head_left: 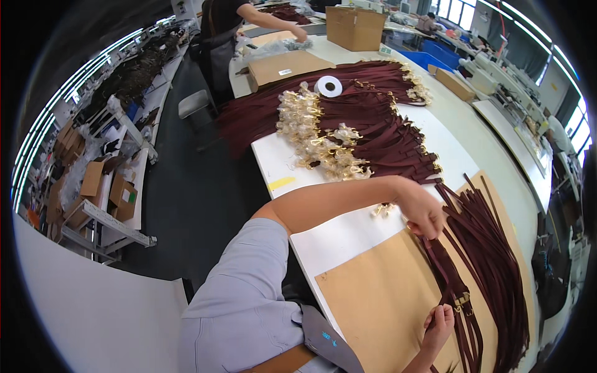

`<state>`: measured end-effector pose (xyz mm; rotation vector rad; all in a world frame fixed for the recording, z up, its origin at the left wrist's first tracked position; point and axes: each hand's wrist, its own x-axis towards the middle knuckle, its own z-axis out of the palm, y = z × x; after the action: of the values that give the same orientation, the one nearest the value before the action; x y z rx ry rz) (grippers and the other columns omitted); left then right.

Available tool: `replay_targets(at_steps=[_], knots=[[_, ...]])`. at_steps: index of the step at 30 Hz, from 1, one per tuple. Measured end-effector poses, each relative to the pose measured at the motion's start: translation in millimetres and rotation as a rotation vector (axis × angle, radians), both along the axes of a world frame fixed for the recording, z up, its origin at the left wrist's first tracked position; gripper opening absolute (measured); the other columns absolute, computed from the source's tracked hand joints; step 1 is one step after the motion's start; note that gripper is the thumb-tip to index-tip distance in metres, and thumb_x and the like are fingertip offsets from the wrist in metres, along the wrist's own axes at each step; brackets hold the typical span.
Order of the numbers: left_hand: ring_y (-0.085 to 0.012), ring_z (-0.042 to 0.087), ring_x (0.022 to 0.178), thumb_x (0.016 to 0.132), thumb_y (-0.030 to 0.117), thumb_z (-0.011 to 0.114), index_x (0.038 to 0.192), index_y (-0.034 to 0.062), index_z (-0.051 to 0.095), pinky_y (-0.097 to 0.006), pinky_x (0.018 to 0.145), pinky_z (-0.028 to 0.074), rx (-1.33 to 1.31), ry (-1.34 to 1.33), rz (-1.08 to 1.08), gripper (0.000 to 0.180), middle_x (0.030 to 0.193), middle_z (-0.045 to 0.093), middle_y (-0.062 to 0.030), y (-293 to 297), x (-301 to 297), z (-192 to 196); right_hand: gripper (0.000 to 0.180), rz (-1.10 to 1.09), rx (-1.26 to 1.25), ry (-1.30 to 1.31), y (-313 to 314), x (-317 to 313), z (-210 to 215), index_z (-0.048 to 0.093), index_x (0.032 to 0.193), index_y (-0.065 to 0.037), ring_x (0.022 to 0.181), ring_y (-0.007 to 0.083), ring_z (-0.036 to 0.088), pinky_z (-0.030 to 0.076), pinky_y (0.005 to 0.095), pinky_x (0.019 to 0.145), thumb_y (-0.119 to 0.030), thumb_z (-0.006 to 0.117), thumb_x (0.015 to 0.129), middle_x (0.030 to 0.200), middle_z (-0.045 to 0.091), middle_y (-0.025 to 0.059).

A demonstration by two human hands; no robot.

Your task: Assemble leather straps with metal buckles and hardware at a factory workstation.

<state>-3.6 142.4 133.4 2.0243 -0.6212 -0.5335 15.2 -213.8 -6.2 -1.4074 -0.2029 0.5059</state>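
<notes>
My left hand (425, 211) reaches across the table, its fingers closed on the upper end of a dark maroon strap (443, 264). Gold-coloured buckle hardware (461, 302) sits partway down that strap. Beside the buckle, my right hand (440, 323) is curled shut at the strap's edge; its fingertips are partly hidden, but they appear to pinch the strap. Under the strap lies a sheet of brown paper (373, 292). Just right of both hands runs a long bundle of thin maroon straps (497, 267).
Beyond my left arm lie piled maroon straps (367, 124) with plastic-wrapped gold clasps (305, 127). A white tape roll (328, 86) rests on them. Farther back are a flat carton (289, 67), a cardboard box (354, 28) and another person (221, 43). A grey stool (194, 104) stands left of the table.
</notes>
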Motion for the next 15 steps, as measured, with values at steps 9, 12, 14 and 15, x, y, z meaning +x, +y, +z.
replay_targets(at_steps=[9, 12, 14, 15], knots=[[-0.0151, 0.060, 0.065, 0.090, 0.021, 0.058, 0.099, 0.0010, 0.064, -0.030, 0.063, 0.048, 0.088, 0.279, -0.090, 0.023, 0.072, 0.063, -0.0047, -38, -9, -116, 0.010, 0.133, -0.105, 0.046, 12, -23, -7, 0.054, 0.091, -0.001, 0.076, 0.0156, 0.065, 0.055, 0.0272, 0.063, -0.011, 0.054, 0.095, 0.098, 0.066, 0.0144], [-0.0241, 0.064, 0.071, 0.085, 0.025, 0.065, 0.106, 0.0003, 0.062, -0.035, 0.066, 0.050, 0.134, 0.046, -0.061, 0.033, 0.079, 0.066, -0.0107, -81, -15, -125, 0.011, 0.217, -0.093, 0.122, 19, -24, -1, 0.054, 0.090, -0.002, 0.071, 0.0148, 0.063, 0.054, 0.0263, 0.060, -0.012, 0.054, 0.095, 0.091, 0.066, 0.0120], [-0.0350, 0.064, 0.082, 0.078, 0.028, 0.072, 0.108, -0.0011, 0.060, -0.040, 0.072, 0.050, 0.075, -0.113, -0.025, 0.043, 0.088, 0.068, -0.0180, -115, -23, -125, 0.012, 0.196, -0.051, 0.127, 17, -23, -7, 0.054, 0.091, -0.001, 0.069, 0.0149, 0.063, 0.054, 0.0259, 0.058, -0.012, 0.054, 0.095, 0.088, 0.066, 0.0114], [-0.0350, 0.064, 0.082, 0.078, 0.028, 0.072, 0.108, -0.0011, 0.060, -0.040, 0.072, 0.050, 0.069, -0.110, -0.045, 0.043, 0.088, 0.068, -0.0180, -122, -22, -115, 0.013, 0.196, -0.002, 0.123, 15, -23, -9, 0.053, 0.091, -0.001, 0.068, 0.0150, 0.063, 0.053, 0.0254, 0.057, -0.013, 0.054, 0.096, 0.086, 0.066, 0.0109]])
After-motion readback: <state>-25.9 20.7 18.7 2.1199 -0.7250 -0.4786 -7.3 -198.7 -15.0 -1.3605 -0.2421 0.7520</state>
